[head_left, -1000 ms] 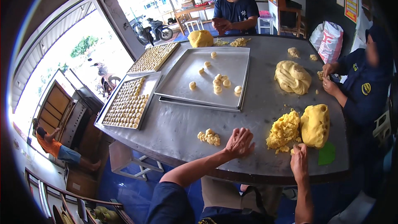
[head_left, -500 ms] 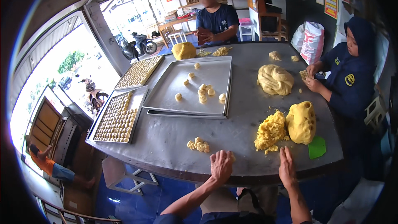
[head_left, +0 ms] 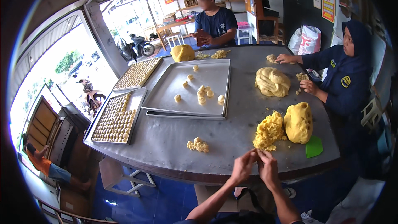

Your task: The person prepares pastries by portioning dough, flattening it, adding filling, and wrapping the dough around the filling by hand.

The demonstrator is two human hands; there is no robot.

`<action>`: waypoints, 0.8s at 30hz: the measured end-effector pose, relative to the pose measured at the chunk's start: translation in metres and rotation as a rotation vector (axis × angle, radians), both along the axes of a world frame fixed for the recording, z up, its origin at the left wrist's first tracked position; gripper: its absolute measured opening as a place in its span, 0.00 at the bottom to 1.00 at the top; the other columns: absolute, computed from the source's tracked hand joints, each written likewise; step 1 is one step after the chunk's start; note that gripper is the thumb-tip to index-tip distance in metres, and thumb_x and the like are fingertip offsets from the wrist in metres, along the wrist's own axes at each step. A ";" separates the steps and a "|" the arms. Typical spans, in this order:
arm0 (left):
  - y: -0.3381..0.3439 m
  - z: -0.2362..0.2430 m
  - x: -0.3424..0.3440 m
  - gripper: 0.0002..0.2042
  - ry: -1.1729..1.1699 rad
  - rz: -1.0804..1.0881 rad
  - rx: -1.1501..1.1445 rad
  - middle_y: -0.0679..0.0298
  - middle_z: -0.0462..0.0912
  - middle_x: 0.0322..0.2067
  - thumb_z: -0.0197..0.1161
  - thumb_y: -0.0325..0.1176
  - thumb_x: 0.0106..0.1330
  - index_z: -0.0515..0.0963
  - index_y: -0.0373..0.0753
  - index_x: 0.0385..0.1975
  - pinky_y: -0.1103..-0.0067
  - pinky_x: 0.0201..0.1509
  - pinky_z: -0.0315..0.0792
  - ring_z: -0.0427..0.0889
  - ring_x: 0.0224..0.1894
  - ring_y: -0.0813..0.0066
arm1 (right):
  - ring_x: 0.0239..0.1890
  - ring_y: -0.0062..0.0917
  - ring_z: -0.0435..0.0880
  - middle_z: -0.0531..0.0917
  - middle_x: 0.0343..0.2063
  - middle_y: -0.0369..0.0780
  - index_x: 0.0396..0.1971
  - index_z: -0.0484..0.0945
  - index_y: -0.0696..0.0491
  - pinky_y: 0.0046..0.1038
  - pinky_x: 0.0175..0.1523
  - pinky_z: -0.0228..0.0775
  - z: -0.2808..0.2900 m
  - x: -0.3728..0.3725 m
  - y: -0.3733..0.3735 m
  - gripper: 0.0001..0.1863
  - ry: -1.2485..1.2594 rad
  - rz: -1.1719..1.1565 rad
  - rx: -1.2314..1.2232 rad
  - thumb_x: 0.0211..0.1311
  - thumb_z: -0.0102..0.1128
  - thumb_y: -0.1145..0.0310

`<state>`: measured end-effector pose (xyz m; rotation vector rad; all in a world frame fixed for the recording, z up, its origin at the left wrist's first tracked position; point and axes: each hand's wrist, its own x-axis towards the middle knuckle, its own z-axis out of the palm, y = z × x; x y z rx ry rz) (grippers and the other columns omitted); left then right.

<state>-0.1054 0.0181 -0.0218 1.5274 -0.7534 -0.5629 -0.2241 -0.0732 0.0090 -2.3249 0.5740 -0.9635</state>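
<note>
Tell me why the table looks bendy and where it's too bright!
In the head view, the fisheye lens curves the near edge of the table, and the corners go black; also in the head view, daylight bleaches the left doorway, and white glare shines on the blue floor.

Crumbly yellow mound (head_left: 268,132), probably dough, loosely heaped, on grey table (head_left: 166,130)

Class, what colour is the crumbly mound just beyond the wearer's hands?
Yellow; the mound shows best in the head view.

The hands (head_left: 244,166) are bare, the top (head_left: 232,218) navy, the trousers (head_left: 208,194) beige.
</note>
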 end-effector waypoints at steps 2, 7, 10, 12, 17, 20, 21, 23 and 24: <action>-0.005 -0.014 0.000 0.18 0.103 -0.045 -0.147 0.56 0.88 0.47 0.56 0.39 0.81 0.80 0.30 0.57 0.74 0.55 0.80 0.87 0.49 0.73 | 0.49 0.49 0.85 0.87 0.46 0.51 0.51 0.85 0.61 0.40 0.54 0.78 0.006 0.007 0.001 0.16 0.023 -0.003 0.086 0.63 0.64 0.79; 0.020 -0.011 0.036 0.12 -0.419 -0.021 0.243 0.46 0.87 0.32 0.70 0.35 0.60 0.84 0.34 0.39 0.64 0.36 0.82 0.89 0.33 0.48 | 0.49 0.45 0.86 0.88 0.47 0.47 0.47 0.88 0.58 0.38 0.53 0.79 0.012 0.020 0.009 0.14 0.031 0.272 -0.035 0.60 0.67 0.77; 0.027 -0.031 0.036 0.15 -0.403 0.066 0.192 0.44 0.87 0.32 0.73 0.34 0.57 0.84 0.34 0.42 0.61 0.40 0.81 0.87 0.39 0.43 | 0.47 0.40 0.88 0.89 0.47 0.46 0.45 0.89 0.57 0.34 0.51 0.81 0.006 0.033 0.018 0.14 -0.052 0.322 0.109 0.59 0.70 0.76; 0.030 -0.036 0.030 0.19 -0.404 0.150 0.224 0.43 0.87 0.34 0.74 0.34 0.56 0.83 0.33 0.46 0.60 0.43 0.81 0.88 0.41 0.44 | 0.46 0.38 0.89 0.89 0.45 0.46 0.42 0.89 0.58 0.33 0.50 0.82 -0.004 0.034 0.016 0.12 -0.055 0.247 0.361 0.56 0.72 0.76; 0.025 -0.019 0.028 0.24 -0.409 -0.076 0.381 0.41 0.86 0.34 0.68 0.32 0.61 0.69 0.37 0.57 0.55 0.43 0.78 0.86 0.42 0.39 | 0.43 0.39 0.88 0.88 0.37 0.47 0.38 0.89 0.60 0.36 0.49 0.80 0.008 0.037 0.033 0.08 0.108 0.194 0.056 0.58 0.67 0.80; 0.034 -0.010 0.036 0.19 -0.239 -0.072 0.251 0.44 0.87 0.37 0.69 0.31 0.61 0.75 0.36 0.51 0.58 0.44 0.78 0.85 0.43 0.40 | 0.41 0.41 0.87 0.87 0.38 0.49 0.45 0.88 0.58 0.36 0.48 0.80 0.012 0.036 0.033 0.14 0.034 0.295 0.039 0.59 0.67 0.81; 0.036 -0.009 0.039 0.17 -0.195 -0.148 0.240 0.45 0.87 0.38 0.70 0.31 0.60 0.76 0.36 0.48 0.59 0.44 0.78 0.85 0.43 0.40 | 0.38 0.33 0.87 0.86 0.37 0.45 0.51 0.87 0.54 0.32 0.47 0.80 0.007 0.034 0.020 0.21 0.047 0.292 0.257 0.56 0.71 0.80; 0.033 -0.024 0.037 0.14 -0.286 -0.074 0.118 0.49 0.85 0.34 0.73 0.31 0.59 0.79 0.35 0.43 0.63 0.42 0.78 0.86 0.37 0.49 | 0.33 0.23 0.80 0.82 0.32 0.38 0.56 0.85 0.53 0.27 0.43 0.77 0.004 0.041 0.003 0.29 0.129 0.254 0.570 0.50 0.77 0.79; 0.031 -0.016 0.033 0.14 -0.261 -0.108 0.081 0.49 0.85 0.34 0.72 0.31 0.60 0.79 0.34 0.42 0.63 0.42 0.78 0.85 0.37 0.48 | 0.31 0.18 0.72 0.76 0.29 0.33 0.60 0.84 0.52 0.25 0.39 0.72 -0.006 0.042 -0.012 0.36 0.146 0.229 0.440 0.44 0.82 0.78</action>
